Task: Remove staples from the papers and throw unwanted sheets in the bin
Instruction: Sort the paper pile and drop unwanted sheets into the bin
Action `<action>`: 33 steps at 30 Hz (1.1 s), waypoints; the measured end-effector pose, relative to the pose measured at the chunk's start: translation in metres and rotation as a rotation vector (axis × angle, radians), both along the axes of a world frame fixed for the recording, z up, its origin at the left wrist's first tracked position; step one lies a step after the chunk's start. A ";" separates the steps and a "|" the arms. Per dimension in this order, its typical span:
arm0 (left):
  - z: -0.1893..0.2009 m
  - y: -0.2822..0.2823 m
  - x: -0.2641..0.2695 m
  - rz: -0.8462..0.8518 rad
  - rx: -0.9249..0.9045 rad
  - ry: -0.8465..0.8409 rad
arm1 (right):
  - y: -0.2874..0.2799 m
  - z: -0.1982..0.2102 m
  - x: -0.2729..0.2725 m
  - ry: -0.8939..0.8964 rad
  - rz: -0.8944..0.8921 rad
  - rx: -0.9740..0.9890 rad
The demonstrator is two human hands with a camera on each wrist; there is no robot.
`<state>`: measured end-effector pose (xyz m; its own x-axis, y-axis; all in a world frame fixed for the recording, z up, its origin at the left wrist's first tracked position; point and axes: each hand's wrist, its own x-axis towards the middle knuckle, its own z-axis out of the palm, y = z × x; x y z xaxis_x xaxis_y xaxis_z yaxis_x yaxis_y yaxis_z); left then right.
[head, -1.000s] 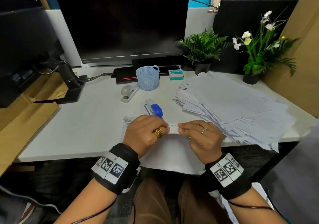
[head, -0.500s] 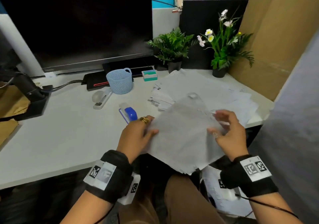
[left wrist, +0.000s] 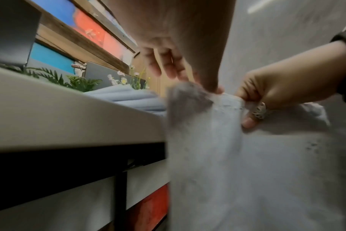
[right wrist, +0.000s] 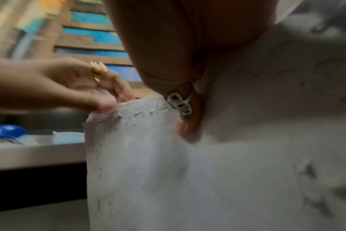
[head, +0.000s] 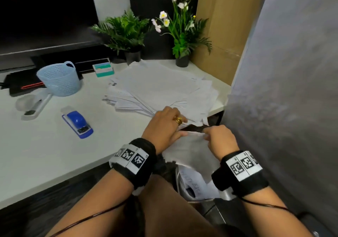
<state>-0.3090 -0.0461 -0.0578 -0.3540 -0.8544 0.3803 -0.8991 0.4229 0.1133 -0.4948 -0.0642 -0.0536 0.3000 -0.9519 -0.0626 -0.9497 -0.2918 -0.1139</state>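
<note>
Hands: left hand (head: 164, 127) and right hand (head: 220, 139) both pinch a sheet (head: 190, 151) at its top edge, lower centre
Worktop (head: 45, 145): white, paper stack (head: 161, 90) centre
Room: cardboard panel (head: 219, 26) upper right

We see the stack (head: 161, 88) mid-desk, plants (head: 126, 34) at its 12 o'clock, basket (head: 59, 80) at 9, staplers (head: 77, 124) near 8, bin (head: 197, 185) perhaps at 6.
</note>
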 end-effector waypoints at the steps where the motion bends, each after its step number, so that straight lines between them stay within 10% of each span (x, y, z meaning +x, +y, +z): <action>1: -0.002 -0.004 0.002 0.013 -0.074 -0.008 | -0.006 -0.009 -0.008 -0.002 -0.055 0.022; 7: -0.032 -0.027 0.018 0.305 0.171 0.035 | -0.038 -0.063 -0.033 -0.001 -0.274 0.164; 16: -0.047 -0.035 0.026 0.306 0.149 0.146 | -0.075 -0.141 -0.042 -0.009 -0.422 0.272; 28: -0.051 -0.038 0.024 0.333 0.095 0.112 | -0.072 -0.275 -0.049 -0.132 -0.228 0.617; 33: -0.049 -0.038 0.022 0.345 0.089 0.108 | -0.054 -0.255 -0.031 -0.250 -0.229 0.417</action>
<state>-0.2865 -0.0842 -0.1072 -0.0012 -0.9479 0.3187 -0.9679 0.0812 0.2377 -0.5254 -0.1183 -0.3089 0.1422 -0.9041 -0.4029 -0.9126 0.0379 -0.4072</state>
